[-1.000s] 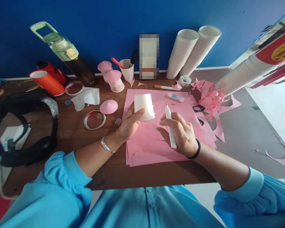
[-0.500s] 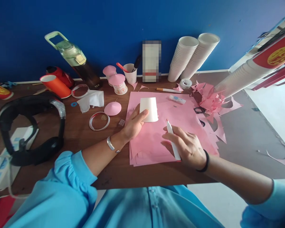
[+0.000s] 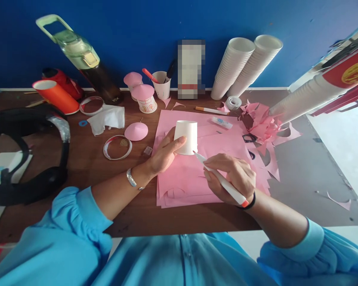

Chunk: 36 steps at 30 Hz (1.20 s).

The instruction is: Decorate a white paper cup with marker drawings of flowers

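Observation:
My left hand (image 3: 165, 154) is wrapped round a plain white paper cup (image 3: 187, 137), thumb across its side. The cup is held upside down above a stack of pink paper (image 3: 181, 186). In my right hand (image 3: 234, 176) is a white marker (image 3: 226, 183) with a red-orange end, gripped like a pen. Its red tip is at the cup's lower right edge; whether it touches I cannot tell. Behind my left hand lies a pink paper cone (image 3: 136, 131). Farther back stand cups with pink cone tops, one (image 3: 147, 104) bearing orange drawings.
Two tall stacks of white cups (image 3: 234, 67) stand by the blue wall, near a tape roll (image 3: 233, 103). Pink scraps (image 3: 262, 123), scissors (image 3: 250, 138) and a glue tube (image 3: 222, 122) lie to the right. A bottle (image 3: 86, 59) and black headgear (image 3: 59, 159) are at left.
My right hand has turned the marker and brought its tip left to the cup's lower edge. The left hand still holds the cup. The whole view has shifted slightly.

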Each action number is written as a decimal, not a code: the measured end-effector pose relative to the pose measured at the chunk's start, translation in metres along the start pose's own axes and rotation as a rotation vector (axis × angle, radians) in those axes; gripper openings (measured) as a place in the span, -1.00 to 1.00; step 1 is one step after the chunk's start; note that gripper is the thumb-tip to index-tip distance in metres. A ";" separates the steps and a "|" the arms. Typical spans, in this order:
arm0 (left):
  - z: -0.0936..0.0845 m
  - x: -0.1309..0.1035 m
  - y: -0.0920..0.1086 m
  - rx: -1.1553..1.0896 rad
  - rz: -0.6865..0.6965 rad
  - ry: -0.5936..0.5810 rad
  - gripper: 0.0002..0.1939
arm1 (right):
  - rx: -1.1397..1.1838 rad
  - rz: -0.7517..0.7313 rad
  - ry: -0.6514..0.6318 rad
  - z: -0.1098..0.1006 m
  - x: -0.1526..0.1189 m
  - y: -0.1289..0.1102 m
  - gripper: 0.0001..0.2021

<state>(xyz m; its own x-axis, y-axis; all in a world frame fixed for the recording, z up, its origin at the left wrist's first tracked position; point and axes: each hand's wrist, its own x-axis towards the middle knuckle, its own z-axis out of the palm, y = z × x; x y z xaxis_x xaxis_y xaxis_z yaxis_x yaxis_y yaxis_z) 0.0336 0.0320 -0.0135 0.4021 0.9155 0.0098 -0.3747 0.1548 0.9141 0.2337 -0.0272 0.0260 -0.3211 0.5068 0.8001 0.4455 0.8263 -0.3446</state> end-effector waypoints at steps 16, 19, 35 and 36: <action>-0.003 -0.001 -0.001 0.067 -0.013 -0.021 -0.43 | -0.042 -0.083 -0.083 -0.001 -0.005 0.005 -0.78; -0.003 -0.001 -0.001 0.071 -0.009 -0.019 -0.46 | -0.041 -0.089 -0.090 -0.001 -0.005 0.005 -0.80; -0.004 -0.001 -0.003 0.084 0.003 -0.042 -0.51 | -0.074 -0.091 -0.105 0.000 -0.003 0.005 -0.81; -0.004 0.000 -0.003 0.086 0.003 -0.043 -0.50 | -0.075 -0.092 -0.107 0.000 -0.003 0.005 -0.82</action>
<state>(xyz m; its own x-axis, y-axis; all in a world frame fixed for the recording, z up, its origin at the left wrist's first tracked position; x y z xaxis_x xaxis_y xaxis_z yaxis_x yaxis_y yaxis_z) 0.0313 0.0326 -0.0181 0.4372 0.8989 0.0287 -0.3034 0.1174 0.9456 0.2372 -0.0247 0.0218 -0.4488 0.4566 0.7682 0.4705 0.8516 -0.2313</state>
